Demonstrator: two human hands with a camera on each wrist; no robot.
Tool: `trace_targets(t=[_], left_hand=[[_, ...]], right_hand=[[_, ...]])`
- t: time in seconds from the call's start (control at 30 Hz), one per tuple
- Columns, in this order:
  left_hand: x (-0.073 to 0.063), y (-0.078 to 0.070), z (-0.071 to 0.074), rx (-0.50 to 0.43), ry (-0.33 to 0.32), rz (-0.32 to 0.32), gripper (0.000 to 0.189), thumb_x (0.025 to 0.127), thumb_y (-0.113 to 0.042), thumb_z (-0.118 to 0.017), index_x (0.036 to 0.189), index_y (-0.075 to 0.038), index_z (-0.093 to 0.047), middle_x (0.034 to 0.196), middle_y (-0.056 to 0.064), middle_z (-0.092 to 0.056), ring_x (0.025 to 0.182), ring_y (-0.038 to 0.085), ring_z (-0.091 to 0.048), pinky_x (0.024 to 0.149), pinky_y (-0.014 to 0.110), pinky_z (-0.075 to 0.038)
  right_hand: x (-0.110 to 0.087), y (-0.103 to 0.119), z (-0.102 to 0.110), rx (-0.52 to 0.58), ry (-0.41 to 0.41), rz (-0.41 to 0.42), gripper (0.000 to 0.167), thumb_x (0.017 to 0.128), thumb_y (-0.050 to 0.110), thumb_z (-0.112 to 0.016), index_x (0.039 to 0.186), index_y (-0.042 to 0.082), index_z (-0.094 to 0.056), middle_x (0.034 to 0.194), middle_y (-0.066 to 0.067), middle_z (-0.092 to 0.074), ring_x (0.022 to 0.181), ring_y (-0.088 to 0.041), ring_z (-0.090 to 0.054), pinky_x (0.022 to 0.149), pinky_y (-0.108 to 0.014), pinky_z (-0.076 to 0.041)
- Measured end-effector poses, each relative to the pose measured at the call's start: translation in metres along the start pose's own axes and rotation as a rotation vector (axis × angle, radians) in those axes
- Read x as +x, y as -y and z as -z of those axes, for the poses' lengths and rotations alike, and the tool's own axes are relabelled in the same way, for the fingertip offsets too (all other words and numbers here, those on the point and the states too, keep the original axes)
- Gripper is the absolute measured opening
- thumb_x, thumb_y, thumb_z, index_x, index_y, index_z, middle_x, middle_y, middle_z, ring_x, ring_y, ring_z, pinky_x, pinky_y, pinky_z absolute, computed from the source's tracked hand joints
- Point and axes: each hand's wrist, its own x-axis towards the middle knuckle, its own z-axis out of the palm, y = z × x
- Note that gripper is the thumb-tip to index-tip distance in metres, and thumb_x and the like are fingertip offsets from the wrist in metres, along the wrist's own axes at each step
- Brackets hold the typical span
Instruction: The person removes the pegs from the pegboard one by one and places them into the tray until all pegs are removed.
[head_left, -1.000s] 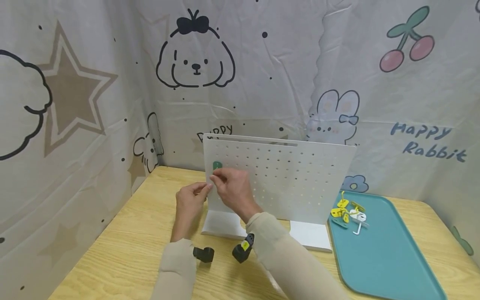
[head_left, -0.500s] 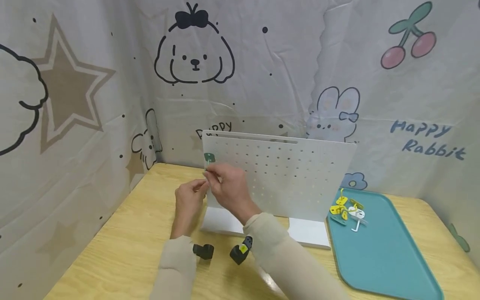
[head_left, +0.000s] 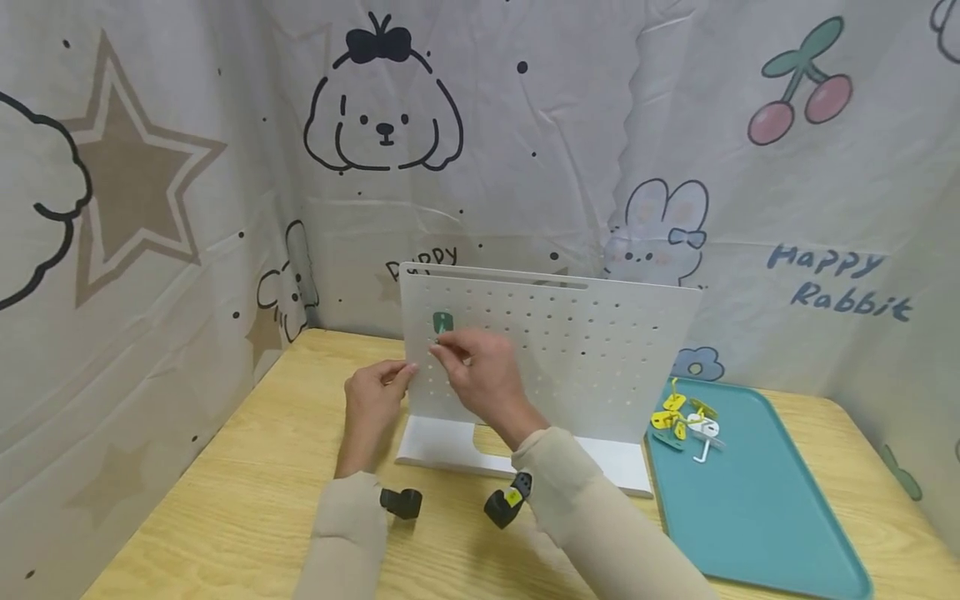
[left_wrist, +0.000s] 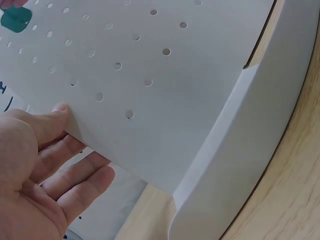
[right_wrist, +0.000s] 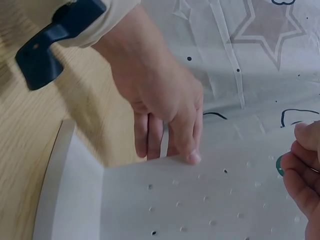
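A white pegboard (head_left: 555, 379) stands upright on two white feet, its face full of small holes. My left hand (head_left: 371, 404) holds the board's left edge; in the left wrist view the thumb (left_wrist: 61, 111) lies on the front face and the fingers reach behind. My right hand (head_left: 487, 371) pinches a green hook (head_left: 443, 321) by its prong, near the board's upper left. The hook's green plate faces the holes, overlapping them in the head view. In the right wrist view, my fingers hide most of the green plate (right_wrist: 279, 166).
A teal tray (head_left: 757, 500) lies right of the board, bearing several yellow hooks (head_left: 667, 419), a white hook (head_left: 703, 427) and a green piece (head_left: 667, 441). Printed curtains (head_left: 525, 167) hang behind and at the sides. The wooden table (head_left: 217, 492) extends leftward and in front.
The right hand shifted left with the green hook to the board's edge, then back right, farther in over the holes. The left hand stays on the edge.
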Motion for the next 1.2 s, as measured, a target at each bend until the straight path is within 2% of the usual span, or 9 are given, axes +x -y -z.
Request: trace_targets(t=[0.37,0.83,1.07,1.2], left_hand=[[-0.002,0.0,0.001,-0.019,0.021,0.031,0.032,0.097,-0.036,-0.068,0.114,-0.009,-0.075,0.108,0.01,-0.073,0.094,0.026,-0.07,0.084,0.045,-0.054],[-0.002,-0.001,-0.001,0.002,0.021,0.023,0.03,0.098,-0.03,-0.068,0.115,-0.006,-0.074,0.101,0.01,-0.074,0.088,0.024,-0.07,0.078,0.042,-0.056],[-0.004,-0.003,0.0,0.004,0.022,0.03,0.03,0.099,-0.03,-0.067,0.115,-0.006,-0.074,0.103,0.011,-0.073,0.09,0.024,-0.07,0.078,0.042,-0.056],[-0.005,-0.003,0.0,0.01,0.021,0.024,0.03,0.099,-0.03,-0.066,0.115,-0.007,-0.074,0.105,0.011,-0.073,0.09,0.024,-0.069,0.078,0.043,-0.055]], right_hand=[[-0.015,-0.017,0.015,0.044,0.079,-0.032,0.007,0.091,0.011,-0.076,0.094,0.004,-0.077,0.089,-0.004,-0.075,0.075,-0.013,-0.069,0.065,-0.021,-0.053],[-0.038,-0.034,0.041,0.066,0.075,-0.011,0.005,0.09,0.01,-0.077,0.092,0.005,-0.077,0.087,-0.001,-0.074,0.076,-0.01,-0.067,0.067,-0.03,-0.055],[-0.054,-0.049,0.059,0.019,0.038,0.036,0.004,0.087,0.006,-0.078,0.091,0.006,-0.078,0.088,-0.003,-0.075,0.074,-0.011,-0.068,0.064,-0.033,-0.057],[-0.064,-0.056,0.074,-0.015,0.031,0.006,0.004,0.087,0.008,-0.079,0.091,0.007,-0.078,0.088,-0.001,-0.075,0.075,-0.01,-0.068,0.064,-0.034,-0.057]])
